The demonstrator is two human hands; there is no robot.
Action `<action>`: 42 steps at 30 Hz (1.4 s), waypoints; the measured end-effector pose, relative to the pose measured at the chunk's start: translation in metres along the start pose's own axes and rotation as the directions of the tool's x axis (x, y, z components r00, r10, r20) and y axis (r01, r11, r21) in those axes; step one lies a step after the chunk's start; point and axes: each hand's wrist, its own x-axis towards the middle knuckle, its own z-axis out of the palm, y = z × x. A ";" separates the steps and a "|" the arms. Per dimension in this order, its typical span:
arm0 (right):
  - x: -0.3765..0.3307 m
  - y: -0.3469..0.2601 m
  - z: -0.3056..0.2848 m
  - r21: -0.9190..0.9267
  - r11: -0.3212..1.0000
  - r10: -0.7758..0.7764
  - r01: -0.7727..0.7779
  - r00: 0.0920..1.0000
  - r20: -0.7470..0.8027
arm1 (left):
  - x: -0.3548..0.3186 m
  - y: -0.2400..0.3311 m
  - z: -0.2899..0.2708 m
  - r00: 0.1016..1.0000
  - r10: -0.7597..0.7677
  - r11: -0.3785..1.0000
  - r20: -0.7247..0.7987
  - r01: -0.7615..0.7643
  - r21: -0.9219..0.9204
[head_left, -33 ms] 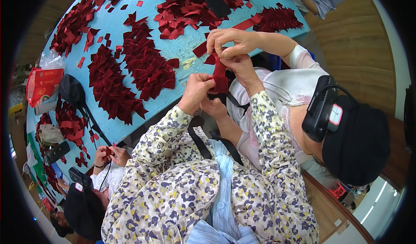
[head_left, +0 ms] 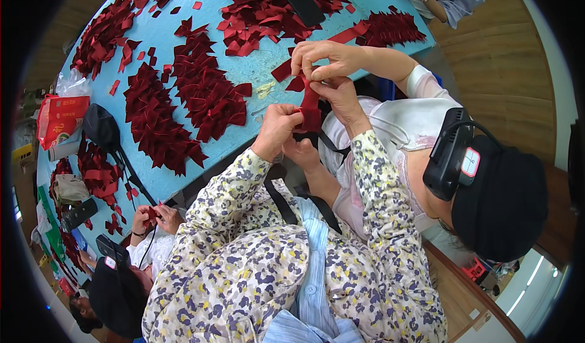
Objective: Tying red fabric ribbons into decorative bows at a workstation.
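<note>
A dark red velvet ribbon piece (head_left: 311,112) is stretched between my hands, just off the table's near edge. My left hand (head_left: 275,131) pinches its left side between thumb and fingers. From the right, my right hand (head_left: 342,101) closes on its upper part, thumb against the ribbon. A co-worker's hand (head_left: 326,57) reaches in from the right and touches the ribbon's top end with its fingertips. That person's other hand (head_left: 303,153) is below, partly hidden behind my left hand.
Piles of red velvet bows (head_left: 207,93) and loose ribbon pieces (head_left: 262,14) cover much of the blue table (head_left: 189,175). A black phone (head_left: 304,9) lies on the far pile. A black lamp-like object (head_left: 101,125) and a red bag (head_left: 61,120) stand left. Co-workers sit on both sides.
</note>
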 end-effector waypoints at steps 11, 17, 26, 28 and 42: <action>0.000 -0.012 0.025 0.016 0.999 -0.046 0.049 0.986 -0.161 | -0.001 -0.012 -0.004 0.999 0.012 1.000 0.036 -0.012 0.002; -0.001 -0.021 0.028 -0.015 0.979 -0.204 0.204 0.970 -0.132 | 0.011 -0.019 -0.004 1.000 0.013 1.000 0.023 -0.013 0.022; -0.017 -0.055 0.045 -0.051 0.950 -0.313 0.308 0.937 -0.157 | 0.022 -0.011 0.004 0.995 0.023 0.998 -0.092 -0.028 -0.052; -0.025 -0.064 0.047 -0.053 0.974 -0.224 0.219 0.967 -0.122 | 0.024 -0.009 0.011 0.993 0.020 0.993 -0.113 -0.032 -0.111; -0.127 -0.073 0.030 -0.131 0.991 0.031 -0.001 0.973 0.228 | 0.041 -0.016 0.021 0.960 0.132 0.840 -0.246 -0.240 -0.487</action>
